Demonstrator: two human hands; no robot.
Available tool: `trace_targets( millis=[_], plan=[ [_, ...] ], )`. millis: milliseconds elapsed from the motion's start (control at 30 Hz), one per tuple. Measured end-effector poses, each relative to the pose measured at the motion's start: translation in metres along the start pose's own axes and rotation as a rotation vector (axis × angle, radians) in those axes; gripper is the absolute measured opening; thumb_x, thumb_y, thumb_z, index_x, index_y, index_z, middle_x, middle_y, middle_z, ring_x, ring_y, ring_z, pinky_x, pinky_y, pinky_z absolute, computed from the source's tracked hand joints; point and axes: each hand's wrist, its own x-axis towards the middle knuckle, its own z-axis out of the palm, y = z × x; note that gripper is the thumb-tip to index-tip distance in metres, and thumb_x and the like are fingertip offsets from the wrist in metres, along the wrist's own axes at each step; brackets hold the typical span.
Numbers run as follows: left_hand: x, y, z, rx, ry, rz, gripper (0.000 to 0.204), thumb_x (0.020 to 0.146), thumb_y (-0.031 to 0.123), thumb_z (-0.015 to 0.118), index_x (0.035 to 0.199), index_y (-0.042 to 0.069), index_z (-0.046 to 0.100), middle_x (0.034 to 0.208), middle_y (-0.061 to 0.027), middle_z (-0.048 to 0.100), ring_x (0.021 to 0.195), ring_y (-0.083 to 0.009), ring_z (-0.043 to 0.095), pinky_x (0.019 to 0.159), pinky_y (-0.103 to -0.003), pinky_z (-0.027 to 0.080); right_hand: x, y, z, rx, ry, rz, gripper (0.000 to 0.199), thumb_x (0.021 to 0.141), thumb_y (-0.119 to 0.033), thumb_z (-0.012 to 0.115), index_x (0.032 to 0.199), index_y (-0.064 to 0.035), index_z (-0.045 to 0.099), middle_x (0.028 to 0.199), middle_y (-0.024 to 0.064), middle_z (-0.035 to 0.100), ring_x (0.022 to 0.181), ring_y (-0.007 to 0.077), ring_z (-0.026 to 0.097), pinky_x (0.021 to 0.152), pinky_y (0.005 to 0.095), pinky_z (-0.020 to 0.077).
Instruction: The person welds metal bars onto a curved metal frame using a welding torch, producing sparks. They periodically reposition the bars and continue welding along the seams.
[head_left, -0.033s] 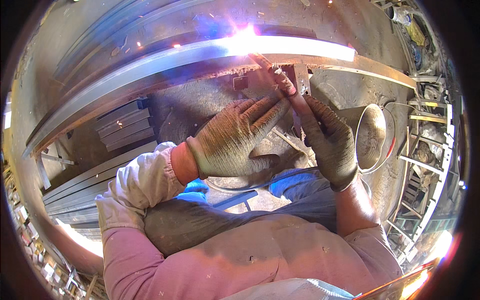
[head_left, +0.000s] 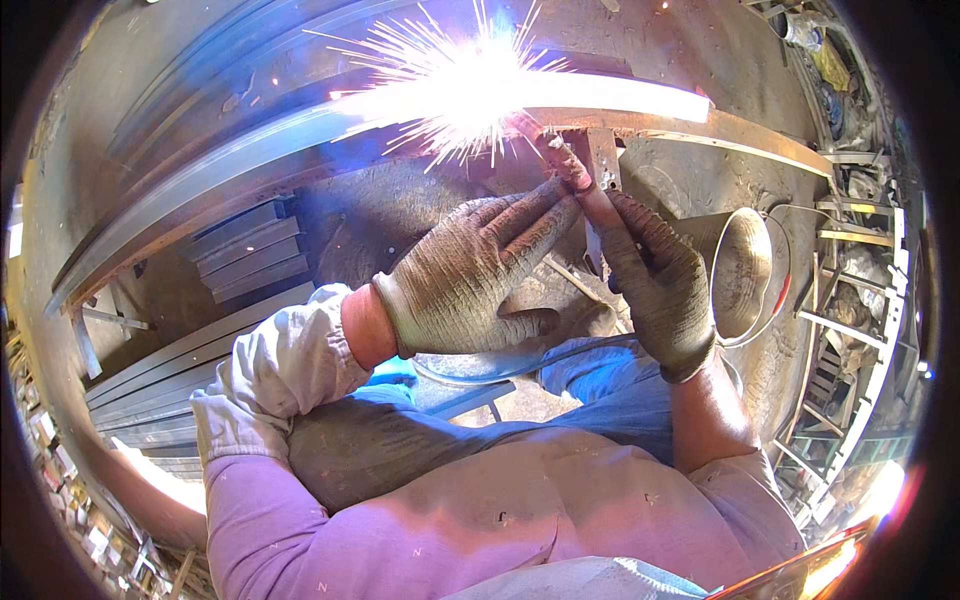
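**Scattered letter-like marks on your shirt**

Your pink shirt [head_left: 470, 500] carries tiny printed characters, spaced apart rather than joined into words. You have one dark mark [head_left: 503, 517] near the middle of the front and another small mark [head_left: 650, 497] toward the right side. Pale, letter-like marks [head_left: 417, 552] dot the left side, over toward your left sleeve.

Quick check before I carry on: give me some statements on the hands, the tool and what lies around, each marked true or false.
1. The right hand holds the welding tool. True.
2. The left hand is bare. False: the left hand wears a glove.
3. Sparks spray around a bright glare at the tool's tip. True.
4. The bucket is left of both hands. False: the bucket is right of the right hand.
5. Grey metal bars lie left of the left hand. True.
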Motion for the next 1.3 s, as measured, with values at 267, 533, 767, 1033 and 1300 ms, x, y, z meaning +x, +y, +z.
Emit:
trace_targets(
  millis=[267,533,767,1033,1300],
  plan=[
    [0.002,0.005,-0.006,0.055,-0.017,0.005,0.112,0.097,0.057,0.084,0.177,-0.007,0.038,0.181,-0.0303,0.043,0.159,-0.0450,0.054,0.131,-0.054,0.045,0.001,0.005,-0.001,0.007,-0.010,-0.051,0.041,0.119,-0.025,0.074,0.154,-0.0029,0.074,0.115,0.0071,0.083,0.103,0.0096,0.073,0.090,0.0295,0.0620],
    [-0.001,0.000,-0.001,0.050,-0.038,-0.025,0.110,0.097,0.059,0.084,0.176,-0.005,0.042,0.175,-0.0298,0.050,0.154,-0.0455,0.057,0.131,-0.055,0.045,0.001,-0.005,0.000,0.030,-0.027,0.003,0.041,0.119,-0.026,0.075,0.152,-0.0020,0.076,0.114,0.0042,0.082,0.101,0.0070,0.070,0.087,0.0275,0.0606],
    [0.002,0.002,-0.003,0.050,-0.026,0.009,0.112,0.099,0.060,0.082,0.179,-0.004,0.037,0.180,-0.0287,0.046,0.152,-0.0448,0.058,0.130,-0.054,0.046,0.000,0.007,0.004,-0.007,0.044,-0.054,0.039,0.120,-0.030,0.073,0.149,-0.0049,0.079,0.094,-0.0046,0.072,0.081,0.0039,0.060,0.072,0.0239,0.0508],
    [0.000,0.003,-0.003,0.083,-0.027,0.015,0.114,0.099,0.061,0.081,0.180,-0.004,0.034,0.183,-0.0297,0.041,0.155,-0.0446,0.057,0.130,-0.054,0.046,0.001,0.007,-0.001,-0.007,-0.012,-0.041,0.042,0.118,-0.023,0.076,0.154,0.0007,0.073,0.116,0.0072,0.083,0.103,0.0088,0.073,0.088,0.0284,0.0622],
    [-0.004,0.001,0.001,0.052,-0.028,-0.012,0.118,0.091,0.046,0.093,0.183,0.001,0.034,0.188,-0.0247,0.034,0.157,-0.0464,0.055,0.128,-0.055,0.047,-0.003,-0.002,-0.001,0.022,-0.034,-0.015,0.042,0.120,-0.022,0.073,0.156,0.0010,0.072,0.116,0.0040,0.080,0.099,0.0083,0.070,0.085,0.0269,0.0601]
  ],
)
